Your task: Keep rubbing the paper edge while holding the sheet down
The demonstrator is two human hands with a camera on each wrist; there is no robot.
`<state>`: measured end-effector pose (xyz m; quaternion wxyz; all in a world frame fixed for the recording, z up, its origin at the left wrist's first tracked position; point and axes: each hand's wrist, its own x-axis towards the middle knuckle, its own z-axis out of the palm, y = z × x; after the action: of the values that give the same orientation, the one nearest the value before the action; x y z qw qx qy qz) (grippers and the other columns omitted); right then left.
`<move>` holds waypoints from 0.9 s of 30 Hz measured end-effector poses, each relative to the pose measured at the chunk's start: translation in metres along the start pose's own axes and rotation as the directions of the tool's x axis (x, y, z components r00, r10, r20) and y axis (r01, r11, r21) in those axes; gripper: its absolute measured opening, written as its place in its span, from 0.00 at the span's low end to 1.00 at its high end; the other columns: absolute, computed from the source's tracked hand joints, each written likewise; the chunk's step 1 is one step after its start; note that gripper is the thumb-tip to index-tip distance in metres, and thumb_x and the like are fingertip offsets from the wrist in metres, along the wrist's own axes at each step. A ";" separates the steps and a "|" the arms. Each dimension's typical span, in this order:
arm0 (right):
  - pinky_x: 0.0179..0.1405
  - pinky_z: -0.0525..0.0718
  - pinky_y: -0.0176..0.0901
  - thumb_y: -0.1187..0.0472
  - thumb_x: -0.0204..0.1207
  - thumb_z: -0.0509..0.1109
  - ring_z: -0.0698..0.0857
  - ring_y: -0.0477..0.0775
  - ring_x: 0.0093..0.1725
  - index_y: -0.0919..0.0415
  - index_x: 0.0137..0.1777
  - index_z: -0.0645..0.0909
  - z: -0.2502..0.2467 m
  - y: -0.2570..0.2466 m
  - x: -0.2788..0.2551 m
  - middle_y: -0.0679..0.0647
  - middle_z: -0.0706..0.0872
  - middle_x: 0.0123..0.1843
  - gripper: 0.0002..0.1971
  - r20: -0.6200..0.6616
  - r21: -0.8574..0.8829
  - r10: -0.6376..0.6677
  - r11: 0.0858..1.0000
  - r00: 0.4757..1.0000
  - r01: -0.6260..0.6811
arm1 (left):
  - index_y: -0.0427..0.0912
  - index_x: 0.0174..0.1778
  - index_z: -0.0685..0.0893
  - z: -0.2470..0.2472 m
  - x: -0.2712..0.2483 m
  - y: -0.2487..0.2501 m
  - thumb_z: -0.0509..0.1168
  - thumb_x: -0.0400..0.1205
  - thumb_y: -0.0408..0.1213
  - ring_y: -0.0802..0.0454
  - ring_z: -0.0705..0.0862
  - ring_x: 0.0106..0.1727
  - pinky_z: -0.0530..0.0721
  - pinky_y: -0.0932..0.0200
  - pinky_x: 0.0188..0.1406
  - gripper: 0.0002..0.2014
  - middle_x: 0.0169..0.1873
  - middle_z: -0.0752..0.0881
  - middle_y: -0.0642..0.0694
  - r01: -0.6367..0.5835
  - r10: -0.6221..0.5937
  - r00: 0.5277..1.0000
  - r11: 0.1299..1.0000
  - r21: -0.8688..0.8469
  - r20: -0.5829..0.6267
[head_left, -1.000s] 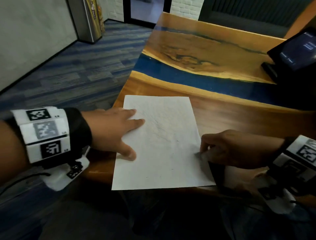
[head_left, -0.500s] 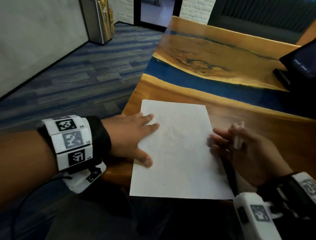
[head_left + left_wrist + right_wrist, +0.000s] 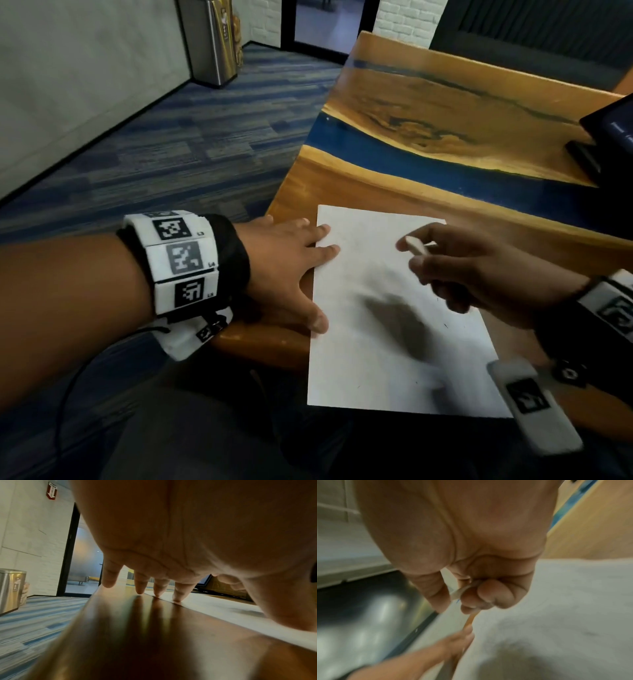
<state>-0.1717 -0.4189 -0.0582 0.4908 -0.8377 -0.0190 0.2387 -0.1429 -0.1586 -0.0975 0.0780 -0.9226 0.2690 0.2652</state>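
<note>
**Eraser lifted above the pinned sheet**

The wooden table [image 3: 359, 178] carries a sheet of paper [image 3: 376, 359] at its near edge. The left hand [image 3: 287, 270] lies flat, fingers straight, pressing the sheet's left edge. The right hand [image 3: 479, 274] hovers above it, pinching a small white eraser [image 3: 415, 246]. Rubbing looks paused; next comes lowering the eraser onto remaining marks while the sheet stays pinned.

A black band [image 3: 236, 260] with white blocks [image 3: 178, 260] printed with square codes is worn on each wrist. A white camera [image 3: 191, 334] with a black cable [image 3: 68, 394] is strapped beneath the left wrist.
</note>
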 end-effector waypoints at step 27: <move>0.49 0.83 0.47 0.46 0.82 0.63 0.83 0.50 0.48 0.46 0.63 0.71 0.062 -0.021 0.061 0.47 0.84 0.53 0.13 0.524 -0.722 -0.195 0.415 0.829 0.553 | 0.61 0.88 0.32 -0.003 0.011 0.000 0.65 0.62 0.84 0.44 0.31 0.89 0.51 0.17 0.80 0.68 0.87 0.28 0.59 0.011 -0.009 0.998 0.999 -0.037 0.066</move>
<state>-0.1395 -0.3410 -0.0895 0.0427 -0.8805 -0.4133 0.2280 -0.1337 -0.1644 -0.1005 0.0707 -0.9160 0.2566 0.3002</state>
